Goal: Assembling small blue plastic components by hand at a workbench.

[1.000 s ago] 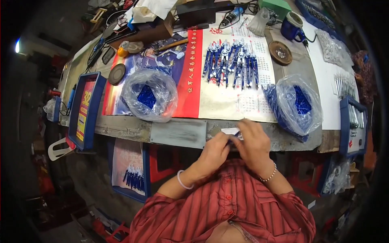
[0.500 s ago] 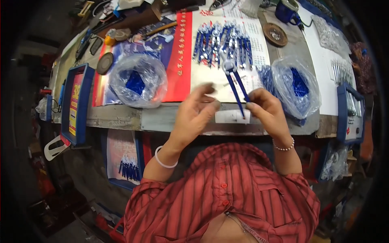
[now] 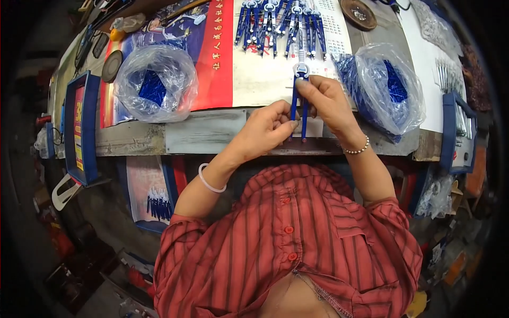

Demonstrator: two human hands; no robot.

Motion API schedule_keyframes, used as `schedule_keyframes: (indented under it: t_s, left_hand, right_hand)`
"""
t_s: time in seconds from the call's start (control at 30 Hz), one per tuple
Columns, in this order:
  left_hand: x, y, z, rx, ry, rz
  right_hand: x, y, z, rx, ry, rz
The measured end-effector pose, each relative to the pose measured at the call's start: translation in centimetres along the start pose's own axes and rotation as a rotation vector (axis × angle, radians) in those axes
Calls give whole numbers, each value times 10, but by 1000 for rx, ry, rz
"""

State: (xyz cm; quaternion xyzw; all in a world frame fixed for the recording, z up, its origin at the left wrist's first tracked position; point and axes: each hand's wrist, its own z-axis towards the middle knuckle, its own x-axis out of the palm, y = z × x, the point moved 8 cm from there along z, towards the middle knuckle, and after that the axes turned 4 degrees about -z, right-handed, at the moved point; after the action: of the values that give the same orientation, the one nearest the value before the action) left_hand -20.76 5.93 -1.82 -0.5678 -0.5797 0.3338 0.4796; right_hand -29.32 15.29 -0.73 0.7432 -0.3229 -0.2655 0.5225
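Note:
A drawing compass (image 3: 301, 70) with a round silver head and two blue legs hangs upright over the table's front edge, its legs slightly apart. My right hand (image 3: 330, 103) grips it just below the head, thumb on the front. The fingers of my left hand (image 3: 265, 129) are closed on the lower part of its left leg. Just beyond lie several similar blue compasses (image 3: 270, 24), spread in a row on a printed sheet. At the right, an open clear bag (image 3: 408, 114) of blue parts stands near my right hand.
Another clear plastic bag (image 3: 180, 90) with blue pieces is on the left. Blue trays stand at the left (image 3: 90, 132) and right (image 3: 448, 132) table ends. Below the edge, an open drawer (image 3: 140, 180) holds more compasses. A round brown dish (image 3: 347, 10) sits farther back.
My left hand was open beside the compass and now grips its left leg. My right hand has shifted from the leg up to near the head. The view has tilted downward.

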Motion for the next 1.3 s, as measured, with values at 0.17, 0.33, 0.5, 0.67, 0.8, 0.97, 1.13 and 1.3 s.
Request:
schedule_keyframes:
  t_s: [0.17, 0.33, 0.5, 0.67, 0.8, 0.97, 1.13, 1.3]
  left_hand:
    - [-4, 6, 9, 17, -1, 90]
    - [-13, 12, 14, 66, -64, 210]
    - [-15, 6, 15, 130, -111, 379]
    - [-15, 12, 14, 51, -83, 332]
    - [-17, 14, 16, 79, -117, 348]
    - [-17, 10, 15, 114, -139, 389]
    - [-16, 9, 16, 73, -134, 349]
    - [-17, 10, 15, 108, -149, 432]
  right_hand:
    - [9, -1, 10, -41, -45, 110]
    - [1, -18, 21, 63, 98, -125]
    - [6, -16, 22, 72, 110, -73]
    - [0, -18, 28, -22, 123, -99]
    - [4, -30, 28, 78, 184, -79]
    - [3, -12, 27, -78, 86, -63]
    - [3, -29, 31, 67, 188, -129]
    - [4, -18, 30, -56, 122, -80]
